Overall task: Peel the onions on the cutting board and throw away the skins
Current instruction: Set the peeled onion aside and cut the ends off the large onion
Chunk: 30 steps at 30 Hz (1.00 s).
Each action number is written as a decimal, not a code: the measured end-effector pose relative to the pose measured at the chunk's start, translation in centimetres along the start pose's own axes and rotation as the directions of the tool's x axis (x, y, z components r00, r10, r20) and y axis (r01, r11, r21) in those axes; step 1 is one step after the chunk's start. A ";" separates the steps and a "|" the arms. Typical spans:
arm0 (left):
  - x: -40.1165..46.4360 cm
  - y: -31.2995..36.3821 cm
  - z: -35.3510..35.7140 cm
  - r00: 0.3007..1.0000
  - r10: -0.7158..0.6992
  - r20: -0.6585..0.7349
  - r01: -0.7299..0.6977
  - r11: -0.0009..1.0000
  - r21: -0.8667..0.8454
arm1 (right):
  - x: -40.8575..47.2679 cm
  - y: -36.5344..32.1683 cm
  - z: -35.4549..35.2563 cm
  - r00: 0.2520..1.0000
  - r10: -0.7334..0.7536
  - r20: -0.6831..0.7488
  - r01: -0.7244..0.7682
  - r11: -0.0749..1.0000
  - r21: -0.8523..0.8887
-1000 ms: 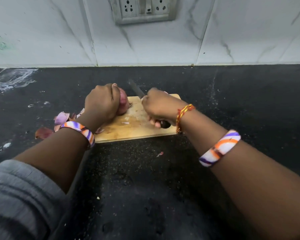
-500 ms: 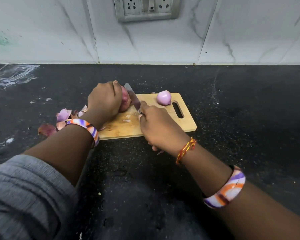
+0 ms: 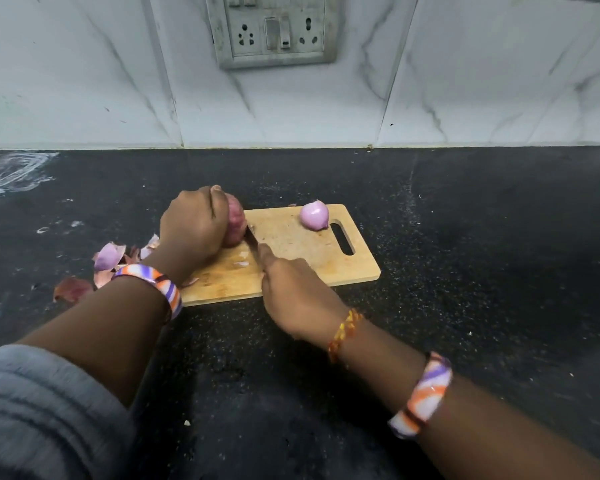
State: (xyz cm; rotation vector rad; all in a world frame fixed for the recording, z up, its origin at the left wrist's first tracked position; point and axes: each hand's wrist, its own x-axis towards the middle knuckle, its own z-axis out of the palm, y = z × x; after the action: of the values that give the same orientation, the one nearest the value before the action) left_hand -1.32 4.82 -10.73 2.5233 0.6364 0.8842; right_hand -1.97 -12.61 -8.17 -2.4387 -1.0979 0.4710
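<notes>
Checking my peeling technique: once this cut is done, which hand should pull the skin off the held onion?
Probably the right hand: it need only drop the knife, while the left hand keeps its grip on the onion.

We've got a pale tan wooden cutting board (image 3: pixel 302 261) on a black speckled surface (image 3: pixel 465 237). On the board's far right sits a light purple peeled onion (image 3: pixel 314 215); left of the board, pinkish-purple and reddish skins (image 3: pixel 108 258). Both bangles (image 3: pixel 153 280) are orange, purple and white swirls.
</notes>
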 end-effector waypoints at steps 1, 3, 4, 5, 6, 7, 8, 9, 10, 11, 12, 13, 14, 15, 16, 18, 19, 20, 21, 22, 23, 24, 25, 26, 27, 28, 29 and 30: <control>-0.1 0.0 -0.1 1.000 0.001 0.000 -0.001 1.000 -0.005 | 0.7 -0.1 0.0 1.000 0.010 -0.015 -0.010 1.000 -0.019; -0.1 -0.1 -0.3 1.000 -0.002 0.009 0.002 1.000 -0.002 | 1.9 -0.7 -0.6 0.998 0.024 -0.058 -0.027 0.999 -0.047; -0.1 -0.1 -0.3 1.000 0.002 0.017 -0.002 1.000 0.002 | 2.1 -0.9 -1.0 0.996 0.020 -0.087 -0.025 0.998 -0.054; 0.0 -0.1 -0.3 1.000 0.010 0.023 -0.010 1.000 0.006 | 2.2 -1.0 -1.2 0.993 0.011 -0.116 -0.018 0.998 -0.054; 0.2 -0.1 -0.3 0.999 0.021 0.026 -0.021 1.000 0.008 | 2.1 -1.0 -1.5 0.991 -0.001 -0.137 -0.005 0.999 -0.047; 0.2 -0.1 -0.2 0.999 0.029 0.030 -0.030 1.000 0.010 | 1.8 -1.0 -1.7 0.989 -0.013 -0.146 0.009 1.000 -0.028; 0.3 -0.2 -0.2 0.999 0.036 0.034 -0.036 0.999 0.012 | 1.5 -1.1 -1.9 0.989 -0.023 -0.145 0.023 1.000 -0.001; 0.4 -0.2 -0.2 0.998 0.041 0.038 -0.041 0.999 0.011 | 1.1 -1.2 -2.0 0.990 -0.028 -0.137 0.032 0.999 0.026; 0.4 -0.3 -0.2 0.998 0.043 0.042 -0.044 0.999 0.008 | 0.9 -1.2 -1.9 0.991 -0.033 -0.129 0.040 0.998 0.049; 0.5 -0.4 -0.2 0.998 0.047 0.045 -0.047 0.999 0.003 | 0.8 -1.3 -1.9 0.991 -0.041 -0.129 0.049 0.997 0.065; 0.5 -0.5 -0.1 0.998 0.053 0.045 -0.053 0.999 -0.006 | 0.7 -1.3 -1.8 0.990 -0.046 -0.131 0.056 0.996 0.074; 0.6 -0.7 -0.1 0.997 0.060 0.043 -0.059 0.998 -0.015 | 0.7 -1.3 -1.7 0.990 -0.047 -0.133 0.058 0.995 0.079; 0.6 -0.8 0.0 0.997 0.066 0.037 -0.065 0.998 -0.021 | 0.9 -1.3 -1.6 0.990 -0.047 -0.134 0.057 0.996 0.075; 0.6 -0.8 0.0 0.997 0.071 0.030 -0.070 0.997 -0.026 | 1.0 -1.2 -1.5 0.990 -0.045 -0.135 0.055 0.996 0.065; 0.5 -0.9 0.1 0.997 0.077 0.022 -0.077 0.997 -0.030 | 1.1 -1.3 -1.3 0.989 -0.043 -0.139 0.050 0.997 0.052; 0.3 -0.8 0.1 0.996 0.091 0.008 -0.090 0.996 -0.028 | 1.5 -1.4 -0.9 0.989 -0.038 -0.140 0.043 0.999 0.033; 0.2 -0.8 0.0 0.996 0.092 0.004 -0.092 0.995 -0.026 | 1.5 -1.5 -0.8 0.989 -0.042 -0.140 0.047 0.998 0.034; 0.2 -0.8 0.0 0.996 0.093 0.005 -0.093 0.995 -0.023 | 1.6 -1.5 -0.7 0.989 -0.044 -0.141 0.050 0.998 0.041; 0.3 -0.7 0.0 0.995 0.098 0.011 -0.097 0.995 -0.021 | 1.5 -1.4 -0.7 0.990 -0.036 -0.138 0.043 0.998 0.051; 0.4 -0.6 0.1 0.994 0.110 0.022 -0.109 0.994 -0.018 | 1.3 -1.3 -0.6 0.991 -0.021 -0.131 0.029 0.998 0.058; 0.5 -0.5 0.1 0.992 0.124 0.033 -0.123 0.992 -0.015 | 1.0 -1.2 -0.5 0.992 -0.014 -0.123 0.021 0.998 0.057; 0.5 -0.4 0.1 0.990 0.136 0.044 -0.136 0.991 -0.015 | 0.7 -1.1 -0.2 0.993 -0.017 -0.118 0.023 0.999 0.049; 0.6 -0.3 0.2 0.988 0.148 0.050 -0.147 0.989 -0.020 | 0.6 -1.1 0.0 0.993 -0.015 -0.113 0.021 0.999 0.047; 0.7 -0.4 0.2 0.986 0.157 0.051 -0.156 0.987 -0.027 | 0.8 -1.2 0.0 0.994 -0.010 -0.108 0.015 0.999 0.051; 0.6 -0.4 0.1 0.985 0.164 0.048 -0.163 0.986 -0.032 | 1.4 -1.4 -0.2 0.994 -0.004 -0.105 0.011 0.998 0.066; 0.6 -0.5 0.1 0.986 0.165 0.041 -0.163 0.986 -0.039 | 2.1 -1.6 -0.5 0.994 0.000 -0.109 0.010 0.996 0.091; 0.6 -0.5 0.0 0.986 0.161 0.034 -0.159 0.986 -0.045 | 2.6 -1.8 -0.8 0.994 0.005 -0.113 0.009 0.993 0.117; 0.6 -0.6 0.0 0.988 0.152 0.029 -0.151 0.987 -0.048 | 2.7 -1.9 -1.1 0.994 0.010 -0.109 0.004 0.991 0.133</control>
State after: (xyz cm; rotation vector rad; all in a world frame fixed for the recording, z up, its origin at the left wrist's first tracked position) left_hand -1.05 5.62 -10.75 2.5663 0.4135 0.8963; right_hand -0.93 -9.62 -6.65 -2.3207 -0.9853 0.3930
